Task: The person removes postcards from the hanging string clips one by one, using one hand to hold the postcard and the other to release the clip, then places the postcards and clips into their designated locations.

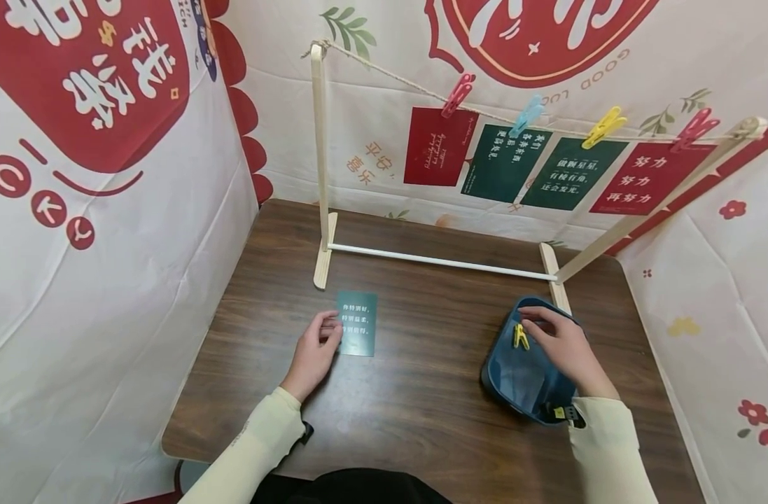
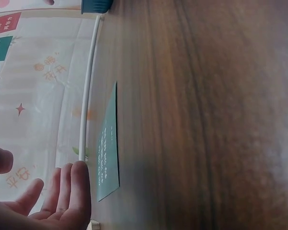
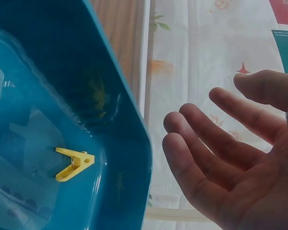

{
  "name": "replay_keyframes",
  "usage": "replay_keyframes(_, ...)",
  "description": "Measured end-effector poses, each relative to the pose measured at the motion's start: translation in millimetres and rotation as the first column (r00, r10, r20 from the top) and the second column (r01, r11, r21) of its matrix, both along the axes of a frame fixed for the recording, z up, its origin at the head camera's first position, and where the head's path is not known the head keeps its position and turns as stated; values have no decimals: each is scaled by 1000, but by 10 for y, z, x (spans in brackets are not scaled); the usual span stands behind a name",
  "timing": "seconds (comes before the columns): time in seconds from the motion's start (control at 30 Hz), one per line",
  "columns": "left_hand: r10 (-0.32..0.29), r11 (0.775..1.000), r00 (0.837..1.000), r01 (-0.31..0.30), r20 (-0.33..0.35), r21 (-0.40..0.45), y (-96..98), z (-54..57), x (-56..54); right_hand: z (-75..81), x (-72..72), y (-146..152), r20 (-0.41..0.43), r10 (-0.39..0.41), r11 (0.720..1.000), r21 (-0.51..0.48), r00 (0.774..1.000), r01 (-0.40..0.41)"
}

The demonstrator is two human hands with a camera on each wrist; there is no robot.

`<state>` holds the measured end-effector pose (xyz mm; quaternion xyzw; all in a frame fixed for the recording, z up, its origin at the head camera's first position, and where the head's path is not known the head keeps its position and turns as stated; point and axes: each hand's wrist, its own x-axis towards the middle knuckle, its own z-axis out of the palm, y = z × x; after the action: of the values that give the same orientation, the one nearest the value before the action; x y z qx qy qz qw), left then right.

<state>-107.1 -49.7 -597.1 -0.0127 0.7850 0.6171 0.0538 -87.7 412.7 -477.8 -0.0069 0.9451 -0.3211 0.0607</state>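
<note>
A green card [image 1: 359, 323] with white writing lies flat on the table, left of the middle. My left hand [image 1: 315, 350] is at the card's left edge, its fingers loosely bent and holding nothing. Over the blue bin [image 1: 493, 381] at the right hovers my right hand [image 1: 563, 348], empty, with fingers spread and relaxed. One yellow clothespin [image 3: 75, 164] rests on the bin's floor, close to those fingers in the head view. In the left wrist view the green card [image 2: 110, 148] appears just beyond the left fingertips.
Behind stands a wooden rack with a left post [image 1: 320, 147], a white bottom bar [image 1: 443, 262] and a string [image 1: 390, 73]. Two red and two green cards hang from it by red, blue and yellow clothespins [image 1: 604, 127]. Printed cloth [image 1: 188, 280] surrounds the table [image 1: 421, 392].
</note>
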Motion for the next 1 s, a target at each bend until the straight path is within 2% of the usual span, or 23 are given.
replay_keyframes(0.37,-9,1000,1000,10,-28,22,43,57,-47,55,10,-119,-73,36,998,-50,997,-40)
replay_keyframes(0.47,-15,999,1000,16,-25,36,54,77,-64,58,-1,-148,-80,34,993,-108,996,-43)
replay_keyframes(0.67,-27,998,999,29,-32,56,55,96,-79,47,-15,-237,-57,16,953,-302,998,-32)
replay_keyframes(0.83,-36,995,998,40,-47,88,79,127,-80,48,-36,-309,-51,-19,933,-359,999,0)
replay_keyframes(1.0,-46,986,998,54,-51,159,117,157,-78,56,-45,-363,-54,-36,905,-425,998,10)
